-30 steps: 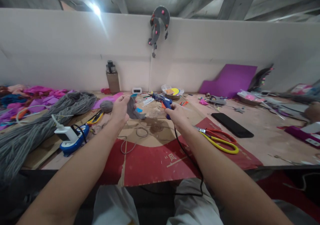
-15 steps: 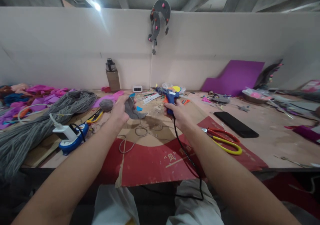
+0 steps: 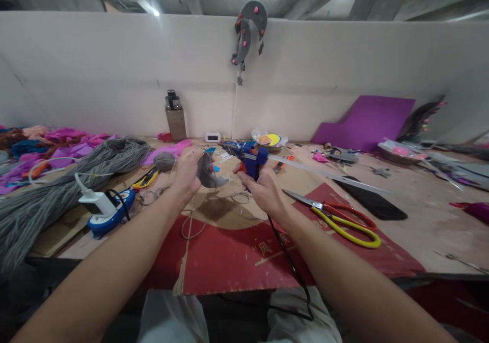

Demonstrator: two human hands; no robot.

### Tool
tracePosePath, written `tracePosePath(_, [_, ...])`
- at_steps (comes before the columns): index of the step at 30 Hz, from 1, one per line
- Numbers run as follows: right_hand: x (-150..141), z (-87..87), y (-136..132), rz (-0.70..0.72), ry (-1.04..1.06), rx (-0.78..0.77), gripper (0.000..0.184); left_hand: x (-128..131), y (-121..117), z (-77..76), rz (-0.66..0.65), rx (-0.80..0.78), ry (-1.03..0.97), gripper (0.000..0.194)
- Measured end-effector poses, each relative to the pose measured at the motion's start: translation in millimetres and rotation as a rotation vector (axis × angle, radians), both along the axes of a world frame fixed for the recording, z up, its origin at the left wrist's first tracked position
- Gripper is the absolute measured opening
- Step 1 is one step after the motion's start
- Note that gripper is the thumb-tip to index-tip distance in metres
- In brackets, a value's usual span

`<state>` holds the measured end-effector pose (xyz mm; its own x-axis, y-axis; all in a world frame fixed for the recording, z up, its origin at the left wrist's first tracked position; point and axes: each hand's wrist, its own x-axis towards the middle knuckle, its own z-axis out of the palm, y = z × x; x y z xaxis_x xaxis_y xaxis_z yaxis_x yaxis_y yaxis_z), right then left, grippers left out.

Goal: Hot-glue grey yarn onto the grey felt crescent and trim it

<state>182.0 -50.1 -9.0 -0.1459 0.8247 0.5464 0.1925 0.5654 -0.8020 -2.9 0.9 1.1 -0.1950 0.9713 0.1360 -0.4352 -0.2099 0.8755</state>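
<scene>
In my left hand [image 3: 188, 174] is a grey crescent-shaped felt piece [image 3: 210, 175], pinched at its left side and held above the board. My right hand [image 3: 263, 185] is wrapped round the handle of a blue hot glue gun [image 3: 250, 162]. The gun's nozzle points left, close to the top of the crescent; whether they touch I cannot tell. A long clear glue stick [image 3: 324, 171] juts out of the gun's back to the right. The black cord [image 3: 287, 254] runs from the handle down over the table edge. Thin grey string [image 3: 194, 226] lies in loops under the crescent.
Red-and-yellow scissors [image 3: 336, 220] and a black phone [image 3: 372, 198] lie right of my right hand. On the left are a blue power strip [image 3: 110, 216], grey yarn [image 3: 91, 165], a yarn ball [image 3: 165, 161] and a yellow cutter [image 3: 146, 178]. A decorated grey crescent [image 3: 248, 32] hangs on the wall.
The glue gun has turned and moved left toward the crescent, and its glue stick now shows. The crescent has shifted slightly right and down. More of the scissors is visible.
</scene>
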Motion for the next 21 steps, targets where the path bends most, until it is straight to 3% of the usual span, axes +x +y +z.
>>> tracePosePath(21, [-5.3,-5.9,-0.8,-0.035,-0.124,0.013,0.022,6.8,-5.3,2.1,-0.061,0.089,0.022,0.019])
